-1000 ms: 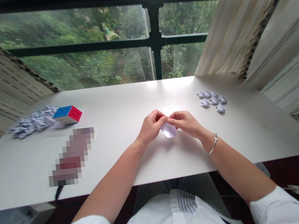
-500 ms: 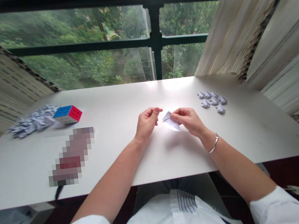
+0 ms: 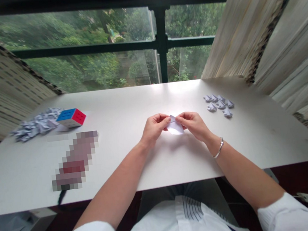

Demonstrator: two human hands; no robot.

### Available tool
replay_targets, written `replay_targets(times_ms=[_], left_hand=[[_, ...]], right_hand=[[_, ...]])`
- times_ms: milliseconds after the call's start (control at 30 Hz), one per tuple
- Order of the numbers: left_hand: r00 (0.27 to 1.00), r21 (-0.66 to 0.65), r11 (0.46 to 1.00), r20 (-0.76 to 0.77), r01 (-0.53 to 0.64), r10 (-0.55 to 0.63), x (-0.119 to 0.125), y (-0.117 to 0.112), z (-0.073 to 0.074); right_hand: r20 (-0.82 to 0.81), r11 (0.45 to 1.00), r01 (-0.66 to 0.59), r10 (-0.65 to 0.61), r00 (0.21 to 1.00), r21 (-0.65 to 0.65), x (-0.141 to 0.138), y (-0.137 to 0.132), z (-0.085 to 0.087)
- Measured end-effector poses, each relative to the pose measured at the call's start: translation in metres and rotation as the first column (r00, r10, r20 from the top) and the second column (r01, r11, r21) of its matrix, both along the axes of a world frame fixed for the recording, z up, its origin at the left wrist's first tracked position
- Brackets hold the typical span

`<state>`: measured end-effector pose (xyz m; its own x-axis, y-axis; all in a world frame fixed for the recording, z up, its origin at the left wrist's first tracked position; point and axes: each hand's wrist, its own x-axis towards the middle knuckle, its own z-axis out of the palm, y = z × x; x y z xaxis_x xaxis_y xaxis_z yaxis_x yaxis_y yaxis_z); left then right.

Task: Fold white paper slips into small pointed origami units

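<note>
Between my hands, a little above the white table, is a small piece of folded white paper. My left hand pinches its left upper edge between thumb and fingers. From the other side my right hand, with a silver bangle at the wrist, grips the right upper edge the same way. A crease runs across the top of the paper, near both thumbs. The fingertips behind the sheet are hidden.
Several small folded paper pieces lie to the right. At the left are a heap of folded papers, a puzzle cube on white paper and a blurred long object with a black strap. A window stands behind the table.
My left hand, apart from the paper before, has moved right and taken hold of its left side. The paper has turned to lie more squarely between both hands.
</note>
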<state>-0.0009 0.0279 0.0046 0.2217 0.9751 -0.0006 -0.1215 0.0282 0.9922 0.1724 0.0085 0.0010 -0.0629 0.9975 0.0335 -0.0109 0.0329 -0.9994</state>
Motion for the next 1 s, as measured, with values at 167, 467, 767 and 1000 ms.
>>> replay_targets(times_ms=[167, 467, 767, 1000], left_hand=[[0.998, 0.001, 0.999, -0.048, 0.046, -0.046, -0.001, 0.002, -0.002], [0.998, -0.051, 0.999, 0.058, -0.001, 0.004, -0.006, 0.014, -0.011], [0.989, -0.116, 0.985, -0.069, 0.124, -0.133, -0.008, 0.012, -0.008], [0.993, -0.019, 0.997, 0.093, -0.073, 0.075, -0.002, 0.013, -0.013]], right_hand=[[0.126, 0.999, -0.022, 0.018, 0.992, 0.036, 0.000, 0.000, -0.002], [0.040, 0.999, -0.037, 0.038, 0.998, -0.038, -0.002, 0.002, -0.004], [0.077, 0.992, 0.112, -0.117, 0.990, 0.065, 0.006, 0.009, -0.011], [0.011, 0.997, 0.066, -0.066, 0.998, 0.026, 0.004, 0.007, -0.010]])
